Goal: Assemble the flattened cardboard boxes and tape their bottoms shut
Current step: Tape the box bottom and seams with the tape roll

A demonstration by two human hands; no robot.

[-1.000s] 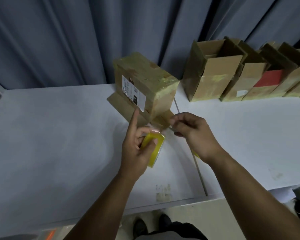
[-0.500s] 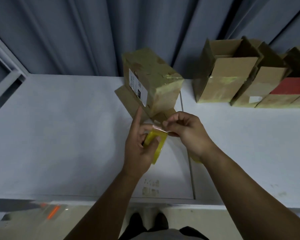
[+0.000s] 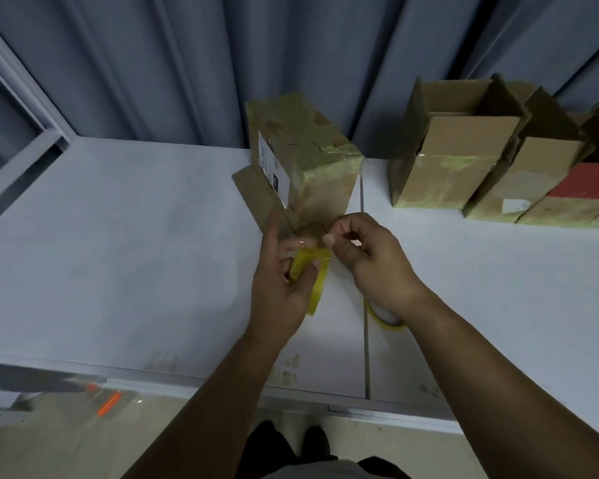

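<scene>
1. While the left hand (image 3: 281, 292) holds the yellow tape roll (image 3: 312, 278) near the centre of the frame, its thumb and curled fingers are closed around the roll, and the index finger is stretched straight up toward the box.
2. Just to the right of it, the right hand (image 3: 367, 264) has the thumb and first fingers pinched together at the top edge of the roll; they seem to grip the loose end of the tape, but the tape itself is too clear to see well.
3. Directly above the two hands, a cardboard box (image 3: 305, 157) stands on the white table (image 3: 118, 254). Its top face is closed and covered with yellowish tape, a white label (image 3: 272, 167) is on its left side, and its lower flaps lie spread flat on the table, just beside the fingertips.
4. Below the right wrist, a second yellow ring of tape (image 3: 382, 319) lies on the table, partly hidden by the arm.
5. At the upper right of the frame, a row of open boxes (image 3: 464, 157) stands upright along the back of the table, well apart from the hands; one of them has a red face.
6. Behind the table hangs a grey curtain (image 3: 153, 63).
7. At the bottom edge, the person's dark shoes (image 3: 291, 440) are visible on the floor.
</scene>
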